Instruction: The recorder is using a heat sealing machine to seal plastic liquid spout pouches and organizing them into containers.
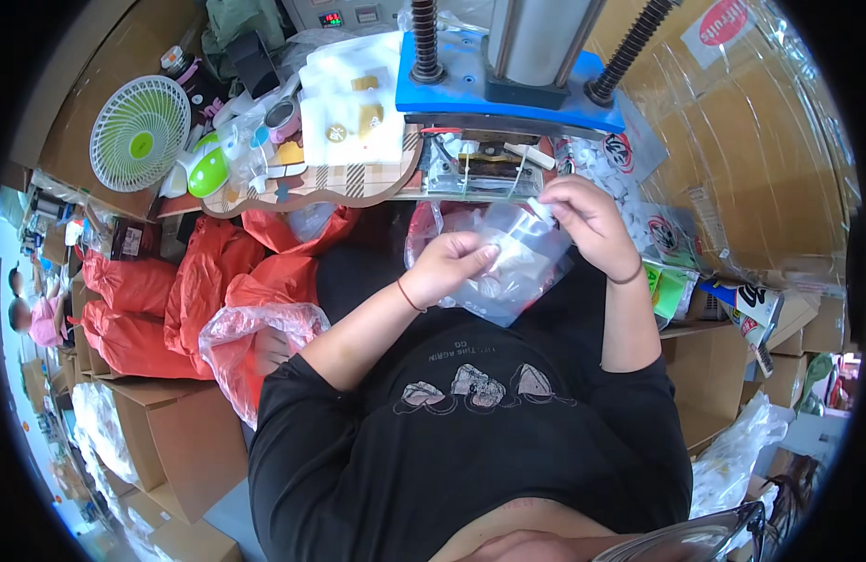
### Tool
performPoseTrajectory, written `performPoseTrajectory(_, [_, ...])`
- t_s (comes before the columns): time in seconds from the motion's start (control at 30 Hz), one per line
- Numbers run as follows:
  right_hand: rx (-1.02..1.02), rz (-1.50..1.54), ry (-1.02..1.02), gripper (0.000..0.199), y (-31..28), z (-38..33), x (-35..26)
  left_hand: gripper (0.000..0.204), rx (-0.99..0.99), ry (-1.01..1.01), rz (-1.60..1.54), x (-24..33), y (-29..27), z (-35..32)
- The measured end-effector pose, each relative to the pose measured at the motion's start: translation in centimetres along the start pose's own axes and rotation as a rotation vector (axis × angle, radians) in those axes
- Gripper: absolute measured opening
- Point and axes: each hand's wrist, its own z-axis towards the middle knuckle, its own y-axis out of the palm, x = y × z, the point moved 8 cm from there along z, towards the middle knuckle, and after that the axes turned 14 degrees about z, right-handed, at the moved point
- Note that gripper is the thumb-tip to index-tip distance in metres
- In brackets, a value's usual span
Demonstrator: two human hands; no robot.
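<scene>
A clear plastic bag (526, 269) hangs in front of my chest, below the workbench edge. My left hand (449, 269) is closed on its left side, thumb pressed on the film. At the bag's upper edge, my right hand (592, 225) pinches a small white piece (541, 210); whether it is fixed to the bag I cannot tell. Some pale things show through the film, too blurred to name. Just beyond my hands stands a press with a blue plate (508, 89), and under it lies a metal fixture (484, 167).
A white fan (140, 133) and a green-and-white spoon-like thing (208, 169) are at the left of the bench. White sheets (353, 103) lie on a checked mat (334, 180). Red bags (208, 281) crowd my left; a large cardboard box (742, 150) is at the right.
</scene>
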Motion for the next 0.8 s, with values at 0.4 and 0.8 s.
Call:
performPoseTrajectory(0.4, [-0.218,-0.007,0.186,0.017,-0.3,-1.7,1.0,0.019,-0.198,-0.075,-0.197,-1.5,4.0,0.5])
performPoseTrajectory(0.8, [-0.142,-0.487,0.547,0.031,-5.5,-9.2,8.8,0.026,0.027,-0.191,-0.364,-0.4,-3.0,5.3])
